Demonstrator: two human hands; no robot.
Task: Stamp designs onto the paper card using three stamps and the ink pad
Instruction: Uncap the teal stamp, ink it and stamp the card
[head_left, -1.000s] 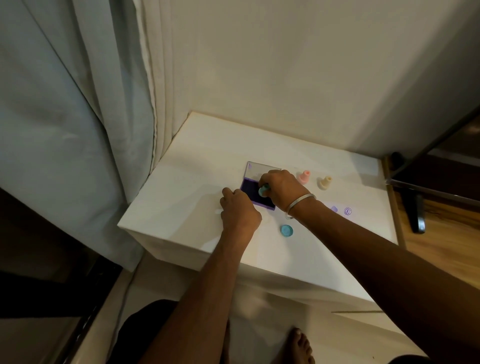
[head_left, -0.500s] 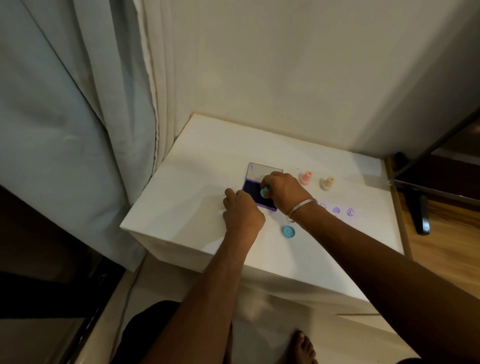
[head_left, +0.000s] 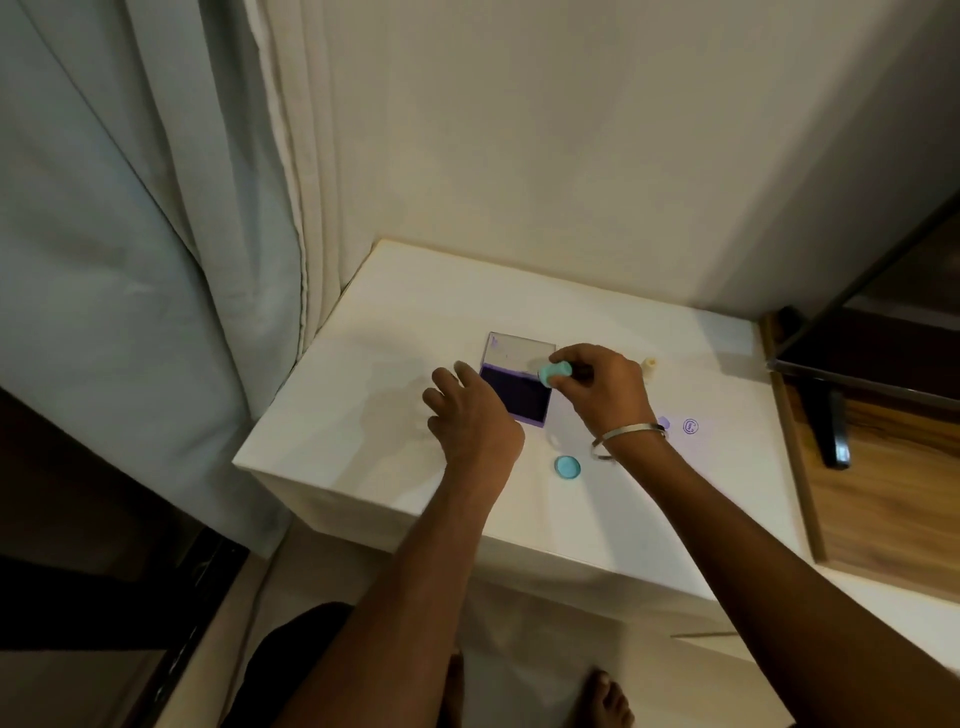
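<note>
My right hand (head_left: 602, 389) grips a teal stamp (head_left: 555, 371), lifted and tilted just above the right edge of the open purple ink pad (head_left: 517, 397). The pad's clear lid (head_left: 519, 352) lies flat behind it. My left hand (head_left: 470, 418) rests beside the pad's left edge, fingers loosely spread and holding nothing. A teal cap (head_left: 568, 467) lies on the table nearer to me. A cream stamp (head_left: 649, 365) stands behind my right hand; the pink stamp is hidden. Purple prints (head_left: 690, 426) mark the white paper card (head_left: 727, 447) to the right of my right wrist.
The white table (head_left: 363, 415) stands in a corner, with a curtain (head_left: 156, 260) to the left and a wall behind. A wooden shelf (head_left: 883, 493) with a dark object (head_left: 834, 431) adjoins the table's right side. My feet (head_left: 608, 696) show below.
My right hand has lifted the teal stamp off the ink pad and tilted it sideways. My left hand has relaxed and opened beside the pad.
</note>
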